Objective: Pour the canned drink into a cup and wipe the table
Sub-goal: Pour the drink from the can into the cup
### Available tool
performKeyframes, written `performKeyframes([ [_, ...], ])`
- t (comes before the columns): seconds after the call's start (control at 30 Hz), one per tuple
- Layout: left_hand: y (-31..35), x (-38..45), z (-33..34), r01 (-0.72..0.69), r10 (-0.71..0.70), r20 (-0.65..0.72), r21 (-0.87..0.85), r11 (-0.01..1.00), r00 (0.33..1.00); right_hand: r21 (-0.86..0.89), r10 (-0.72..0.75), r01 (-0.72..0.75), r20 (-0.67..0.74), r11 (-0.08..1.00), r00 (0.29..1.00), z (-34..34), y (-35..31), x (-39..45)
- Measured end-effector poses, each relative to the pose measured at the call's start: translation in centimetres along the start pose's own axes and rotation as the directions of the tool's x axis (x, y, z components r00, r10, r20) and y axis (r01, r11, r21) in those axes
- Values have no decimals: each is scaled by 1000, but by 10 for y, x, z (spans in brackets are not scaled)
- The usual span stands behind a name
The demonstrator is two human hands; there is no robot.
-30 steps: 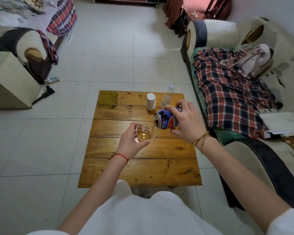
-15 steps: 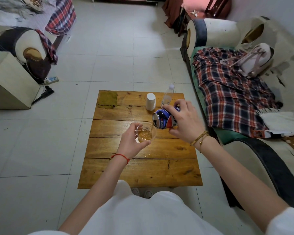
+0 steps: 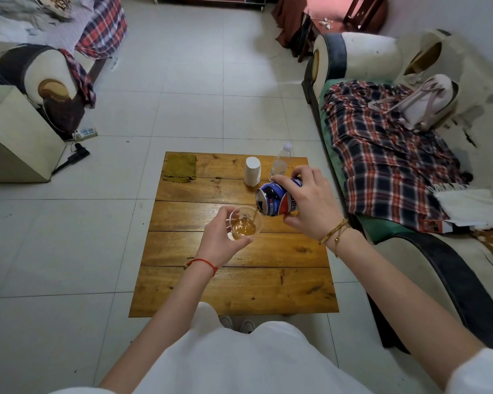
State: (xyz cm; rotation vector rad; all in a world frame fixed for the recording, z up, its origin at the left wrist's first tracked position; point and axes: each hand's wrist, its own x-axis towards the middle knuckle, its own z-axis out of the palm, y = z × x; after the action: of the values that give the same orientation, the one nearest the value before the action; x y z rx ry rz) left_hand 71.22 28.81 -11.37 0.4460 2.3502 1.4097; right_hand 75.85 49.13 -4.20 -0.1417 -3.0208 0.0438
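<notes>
Clear plastic cup, part-filled amber, gripped by left hand above the wooden tabletop, mouth raised to catch the stream. Blue-and-red drink can, clasped by right hand fingers, tipped sideways over the rim. Green cloth at far corner, likely for wiping.

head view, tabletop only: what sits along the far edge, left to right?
Flat olive-green cloth at the far left corner → upright white cylindrical cup → clear plastic bottle with a white cap, its base hidden behind the right hand tilting the blue can.
</notes>
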Motion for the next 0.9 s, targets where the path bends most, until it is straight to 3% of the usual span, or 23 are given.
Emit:
performKeyframes([
  [0.9, -1, -1, 4, -4, 4, -10, 10, 1000, 1000, -3, -5, 5, -4, 1000, 1000, 0, 4, -1],
])
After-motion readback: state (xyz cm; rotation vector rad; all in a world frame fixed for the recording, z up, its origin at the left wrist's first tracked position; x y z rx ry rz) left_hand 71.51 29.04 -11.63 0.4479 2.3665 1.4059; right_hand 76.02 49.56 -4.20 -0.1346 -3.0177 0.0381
